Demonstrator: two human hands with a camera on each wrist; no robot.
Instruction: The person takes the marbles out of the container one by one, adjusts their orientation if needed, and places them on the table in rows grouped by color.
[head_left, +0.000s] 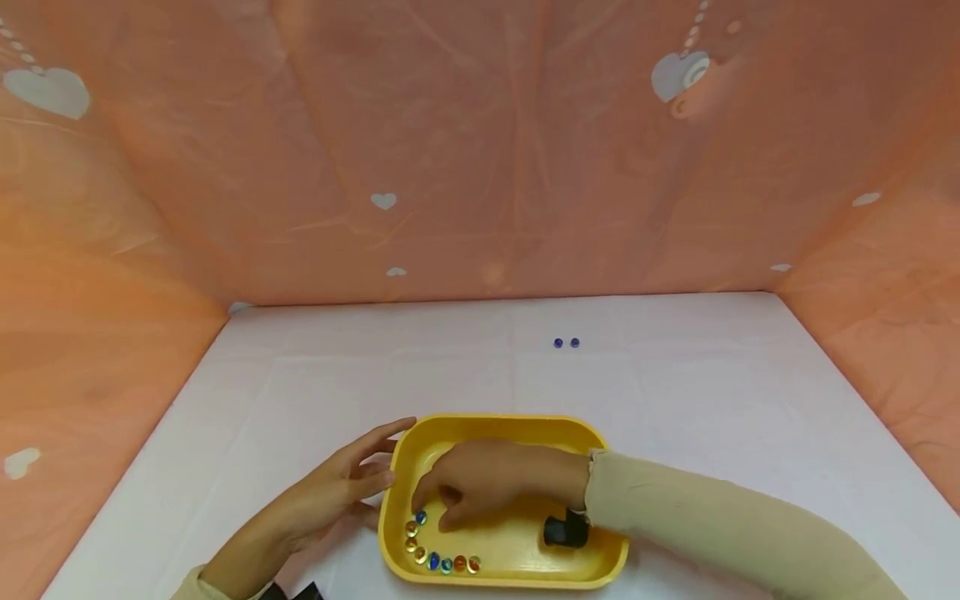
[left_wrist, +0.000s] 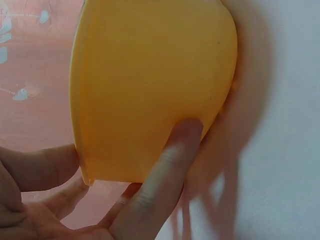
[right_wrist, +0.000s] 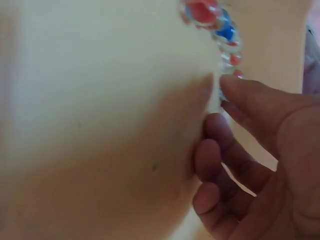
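White-covered table point(head_left: 300, 392), creased cloth.
Yellow tray point(head_left: 510, 427) sits at near centre edge; two blue marbles point(head_left: 566, 342) lie side by side, far of it.

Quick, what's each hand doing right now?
Left hand: open, fingers against the yellow tray outside wall.
Right hand: fingers curled, reaching the marbles; grip unclear.

Glass marbles point(head_left: 438, 557) line the yellow tray's point(head_left: 510, 427) near-left inner corner.

Tray point(head_left: 502, 427) sits near the table's point(head_left: 300, 392) front edge, marbles point(head_left: 438, 560) inside at its left (two more point(head_left: 566, 342) lie well behind), hands either side.
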